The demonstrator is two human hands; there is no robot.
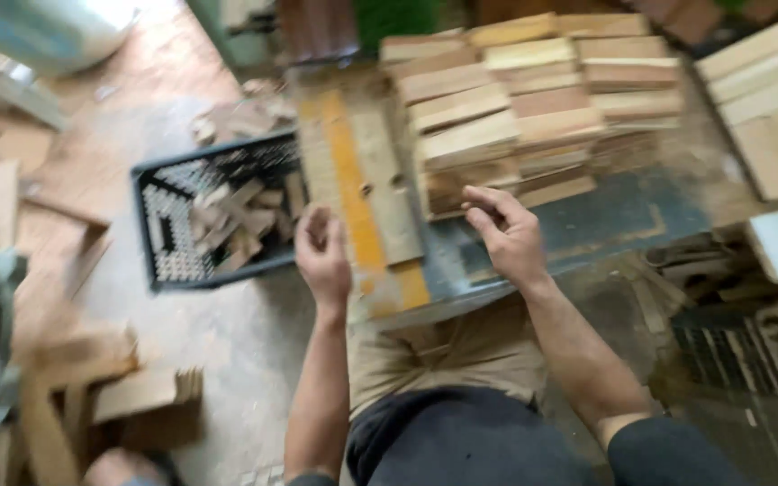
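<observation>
At frame centre the right hand point(506, 236) hovered, fingers curled and empty, just before the stacked wood blocks point(506, 108) on the bench point(605, 225). The left hand point(321, 256), loosely curled and empty, hung beside the black crate point(150, 225) of offcuts at left.

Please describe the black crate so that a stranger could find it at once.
Start at the worn workbench carrying stacked wooden boards. Left of it, on the floor beside the left hand, sits the black plastic crate. Unlike the neat stacks, it has perforated walls and holds jumbled wood offcuts.
</observation>
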